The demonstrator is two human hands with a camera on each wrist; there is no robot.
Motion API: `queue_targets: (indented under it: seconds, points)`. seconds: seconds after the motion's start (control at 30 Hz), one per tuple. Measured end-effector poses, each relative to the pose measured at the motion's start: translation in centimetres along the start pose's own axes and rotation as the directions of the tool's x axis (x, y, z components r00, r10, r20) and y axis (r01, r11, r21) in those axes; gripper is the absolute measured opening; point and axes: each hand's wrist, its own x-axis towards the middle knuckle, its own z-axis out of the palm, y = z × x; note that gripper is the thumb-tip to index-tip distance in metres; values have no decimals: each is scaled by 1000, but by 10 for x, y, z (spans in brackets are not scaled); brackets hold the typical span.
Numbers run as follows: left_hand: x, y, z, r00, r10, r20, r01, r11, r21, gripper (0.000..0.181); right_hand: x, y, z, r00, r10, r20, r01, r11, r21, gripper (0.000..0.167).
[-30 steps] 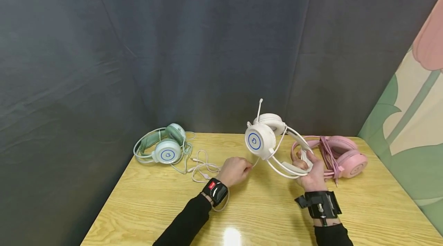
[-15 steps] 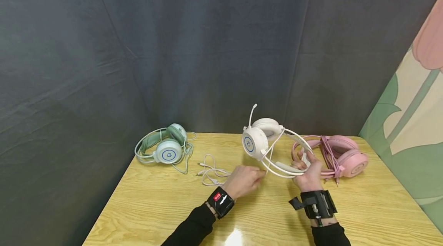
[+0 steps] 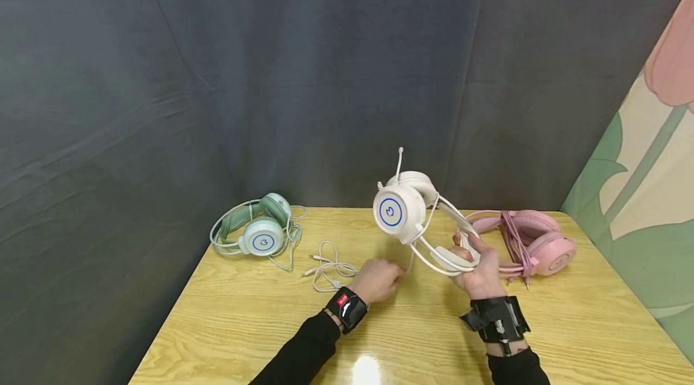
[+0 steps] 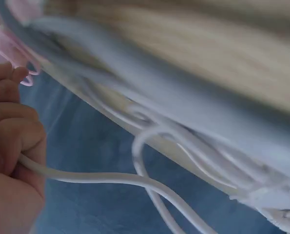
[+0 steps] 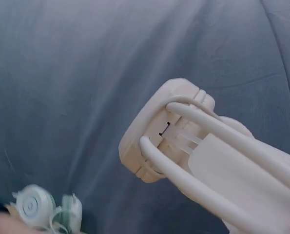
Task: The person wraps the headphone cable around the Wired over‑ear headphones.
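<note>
A white headset (image 3: pixel 398 211) with a blue ring logo and a raised microphone boom hangs above the table in the head view. My right hand (image 3: pixel 479 270) grips it by the headband, ear cups toward the far left. Low over the table, my left hand (image 3: pixel 376 281) has its fingers curled round the headset's white cable (image 4: pixel 101 178). Loose loops of that cable (image 3: pixel 328 264) lie on the wood left of the hand. The right wrist view shows an ear cup (image 5: pixel 164 131) at the end of the twin headband rods; the gripping fingers are mostly hidden there.
A mint-green headset (image 3: pixel 263 237) lies at the table's back left. At the back right, behind my right hand, lies a pink headset (image 3: pixel 550 252) with its cable bundled. A dark curtain (image 3: pixel 347 71) hangs behind the wooden table (image 3: pixel 244 325).
The white headset has shifted a little left, dipping and then rising. My left hand has moved slightly right with the cable, and the loose loops have been dragged right along the table.
</note>
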Motion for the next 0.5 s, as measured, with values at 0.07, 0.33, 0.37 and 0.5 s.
queue_targets:
  seconds: [0.07,0.33,0.37,0.5]
  points:
    - [-1,-2,1,1000,-11,6,11,1000,-9,15,0,0,1,1000,25,-1,-25,1000,12,72]
    - [-3,10,-20,997,67,-28,-69,995,-72,8,3,-2,1,956,-287,-68,276,952,-131,51]
    - [-4,11,-24,997,69,-30,-71,994,-82,7,3,-3,0,947,-314,-73,298,939,-171,50]
    - [-6,14,-37,997,61,-50,-66,991,-116,11,4,-7,-7,928,-373,-20,344,874,-342,53]
